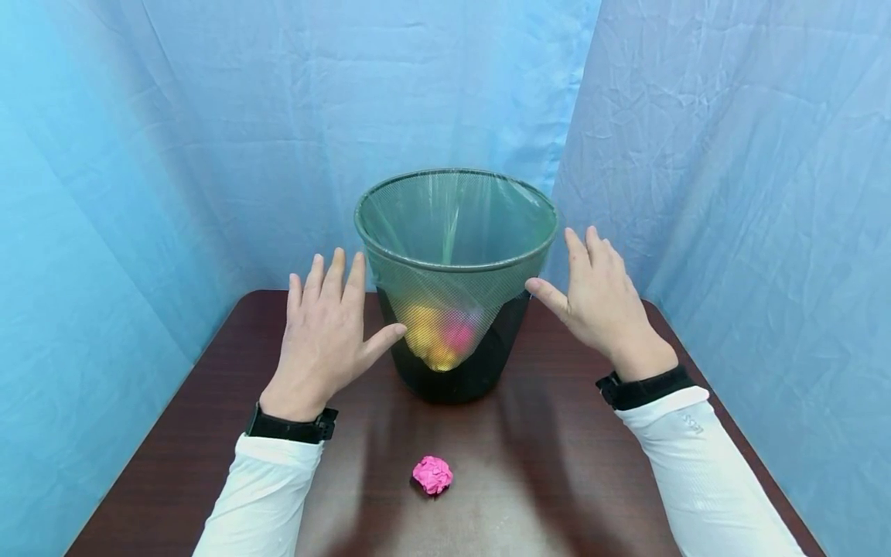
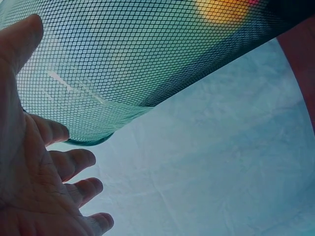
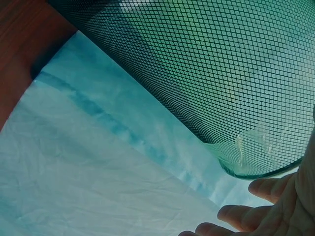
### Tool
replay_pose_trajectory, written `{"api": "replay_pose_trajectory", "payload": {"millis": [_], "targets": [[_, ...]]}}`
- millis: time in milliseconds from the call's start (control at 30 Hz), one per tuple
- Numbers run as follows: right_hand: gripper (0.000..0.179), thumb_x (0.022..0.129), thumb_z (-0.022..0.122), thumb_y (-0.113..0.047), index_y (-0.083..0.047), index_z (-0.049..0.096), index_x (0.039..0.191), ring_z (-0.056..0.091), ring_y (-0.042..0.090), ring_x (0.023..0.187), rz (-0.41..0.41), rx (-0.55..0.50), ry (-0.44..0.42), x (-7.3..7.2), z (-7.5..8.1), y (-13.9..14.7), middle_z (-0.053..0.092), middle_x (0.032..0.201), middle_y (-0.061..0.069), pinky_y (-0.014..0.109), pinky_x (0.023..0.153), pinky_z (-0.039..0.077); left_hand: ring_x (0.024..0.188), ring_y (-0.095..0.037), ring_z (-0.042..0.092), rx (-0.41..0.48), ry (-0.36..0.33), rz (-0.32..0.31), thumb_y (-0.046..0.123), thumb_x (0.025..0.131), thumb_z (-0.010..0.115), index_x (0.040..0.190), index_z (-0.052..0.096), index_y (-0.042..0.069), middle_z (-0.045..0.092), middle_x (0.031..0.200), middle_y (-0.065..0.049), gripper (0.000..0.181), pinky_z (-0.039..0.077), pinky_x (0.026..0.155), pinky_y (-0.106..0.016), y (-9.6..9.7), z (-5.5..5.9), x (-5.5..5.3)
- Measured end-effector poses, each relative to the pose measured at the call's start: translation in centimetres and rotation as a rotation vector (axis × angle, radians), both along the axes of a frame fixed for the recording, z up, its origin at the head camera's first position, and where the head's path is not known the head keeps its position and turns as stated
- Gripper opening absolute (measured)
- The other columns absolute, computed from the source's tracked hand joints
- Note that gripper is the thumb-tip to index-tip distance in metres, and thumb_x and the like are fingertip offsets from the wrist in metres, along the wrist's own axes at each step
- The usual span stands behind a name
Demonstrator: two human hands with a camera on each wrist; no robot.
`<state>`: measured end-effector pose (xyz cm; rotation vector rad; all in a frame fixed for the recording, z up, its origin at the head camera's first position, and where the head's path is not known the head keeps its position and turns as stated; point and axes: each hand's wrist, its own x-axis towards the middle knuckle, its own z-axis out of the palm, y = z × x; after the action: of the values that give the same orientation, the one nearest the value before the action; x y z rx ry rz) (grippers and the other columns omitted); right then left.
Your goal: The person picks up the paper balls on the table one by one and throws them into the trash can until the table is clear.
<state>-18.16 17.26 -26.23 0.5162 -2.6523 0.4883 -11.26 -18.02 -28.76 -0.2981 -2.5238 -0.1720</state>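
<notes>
A black mesh wastebasket (image 1: pixel 452 387) stands upright on the table, lined with a clear greenish plastic bag (image 1: pixel 445 220). Through its mesh, yellow crumpled balls (image 1: pixel 425 325) and a pink one (image 1: pixel 459 333) show low in the bag. My left hand (image 1: pixel 320 333) is spread at the basket's left side, fingers straight and holding nothing. On the other side my right hand (image 1: pixel 602 298) is likewise spread, thumb toward the mesh. In both wrist views the fingers lie close to the mesh wall (image 2: pixel 123 59); whether they touch it I cannot tell. One pink crumpled paper ball (image 1: pixel 432 475) lies in front of the basket.
The dark reddish-brown table (image 1: pixel 557 464) has rounded far corners. Light blue cloth (image 1: pixel 278 116) hangs behind it and on both sides. A black strap (image 1: pixel 647 388) circles each wrist, over white sleeves.
</notes>
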Motion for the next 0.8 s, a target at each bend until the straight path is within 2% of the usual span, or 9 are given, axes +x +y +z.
{"api": "replay_pose_trajectory", "payload": {"millis": [467, 800], "targets": [[0.105, 0.086, 0.039, -0.077, -0.002, 0.017, 0.156, 0.017, 0.053, 0.141, -0.034, 0.042, -0.045, 0.2, -1.1, 0.0, 0.015, 0.158, 0.031, 0.067, 0.11, 0.022, 0.142, -0.046, 0.021, -0.009, -0.023, 0.009, 0.076, 0.082, 0.05, 0.154, 0.029, 0.004, 0.03, 0.156, -0.024, 0.103, 0.015, 0.111, -0.068, -0.3, -0.9, 0.1], [0.107, 0.085, 0.037, -0.079, -0.003, 0.016, 0.156, 0.013, 0.051, 0.142, -0.043, 0.061, -0.073, 0.3, -2.1, -0.2, 0.013, 0.159, 0.03, 0.065, 0.112, 0.019, 0.143, -0.046, 0.021, -0.011, -0.058, 0.017, 0.075, 0.083, 0.05, 0.154, 0.028, 0.005, 0.03, 0.156, -0.024, 0.103, 0.014, 0.111, -0.068, -0.4, -1.5, 0.3]]}}
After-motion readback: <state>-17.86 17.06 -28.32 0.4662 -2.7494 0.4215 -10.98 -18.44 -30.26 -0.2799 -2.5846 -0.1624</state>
